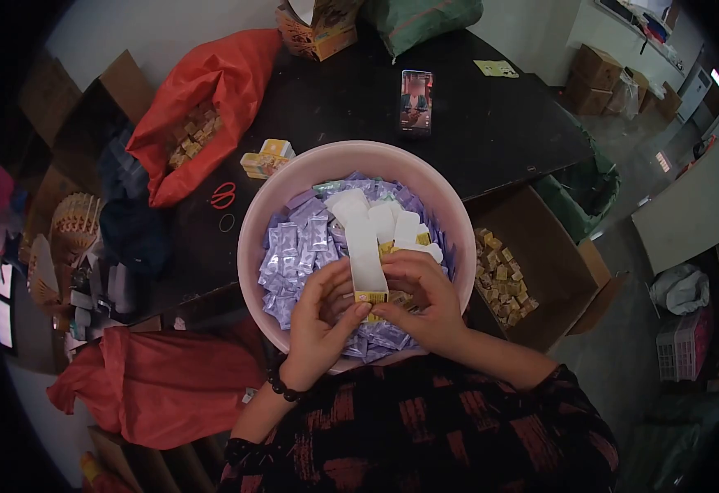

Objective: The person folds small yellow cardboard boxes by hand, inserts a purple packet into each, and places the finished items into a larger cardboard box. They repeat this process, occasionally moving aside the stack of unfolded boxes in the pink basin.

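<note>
A small yellow-and-white box (368, 283) with a long white flap stands between my two hands, above a pink basin (253, 205). My left hand (323, 316) closes on its left side, and my right hand (427, 301) closes on its right side, thumbs meeting near its lower end. Purple sachets (292, 246) fill the basin beneath. More open boxes with white flaps (405, 226) lie on the sachets just beyond my right hand. What is inside the held box cannot be made out.
A red bag (240, 70) of small boxes, red scissors (223, 195), yellow boxes (267, 159) and a phone (416, 103) lie on the black table (335, 99). At right stands a cardboard box (540, 238) holding small packages; another red bag (162, 386) is at lower left.
</note>
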Action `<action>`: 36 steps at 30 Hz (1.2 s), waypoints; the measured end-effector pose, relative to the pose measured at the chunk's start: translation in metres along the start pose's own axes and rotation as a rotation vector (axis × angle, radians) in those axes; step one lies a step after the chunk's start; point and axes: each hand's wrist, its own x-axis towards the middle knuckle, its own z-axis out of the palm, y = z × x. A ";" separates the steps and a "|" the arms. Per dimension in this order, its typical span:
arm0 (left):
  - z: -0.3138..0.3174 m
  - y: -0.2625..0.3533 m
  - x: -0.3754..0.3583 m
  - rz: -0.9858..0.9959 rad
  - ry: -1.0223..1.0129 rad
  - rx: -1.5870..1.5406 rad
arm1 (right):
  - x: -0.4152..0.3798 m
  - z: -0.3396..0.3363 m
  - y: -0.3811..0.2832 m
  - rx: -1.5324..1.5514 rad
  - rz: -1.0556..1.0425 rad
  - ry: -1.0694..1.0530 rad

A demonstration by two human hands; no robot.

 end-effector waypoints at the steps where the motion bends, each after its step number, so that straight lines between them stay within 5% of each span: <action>1: -0.002 0.001 -0.002 0.019 -0.012 0.030 | 0.000 -0.002 -0.001 -0.001 -0.003 0.000; 6: -0.014 0.017 0.000 0.099 -0.136 0.209 | 0.009 -0.018 -0.013 -0.240 -0.037 -0.306; 12: -0.010 0.015 -0.001 0.078 -0.134 0.299 | 0.009 -0.013 -0.013 -0.072 0.090 -0.200; 15: -0.007 0.003 -0.002 0.071 -0.037 0.054 | 0.006 -0.006 -0.004 0.175 0.142 -0.104; 22: -0.004 0.010 -0.006 -0.009 -0.076 0.125 | 0.014 -0.009 -0.011 -0.034 0.209 -0.227; 25: -0.005 0.014 -0.007 -0.007 -0.103 0.134 | 0.014 -0.002 -0.015 0.226 0.246 -0.061; 28: -0.007 0.015 -0.007 -0.001 -0.114 0.128 | 0.011 -0.006 -0.011 0.186 0.225 -0.112; 33: -0.012 0.016 -0.008 -0.060 -0.101 0.159 | 0.012 -0.005 -0.023 -0.336 -0.073 -0.238; 36: -0.020 0.013 -0.007 0.040 -0.129 0.191 | 0.011 -0.002 -0.018 -0.326 -0.126 -0.265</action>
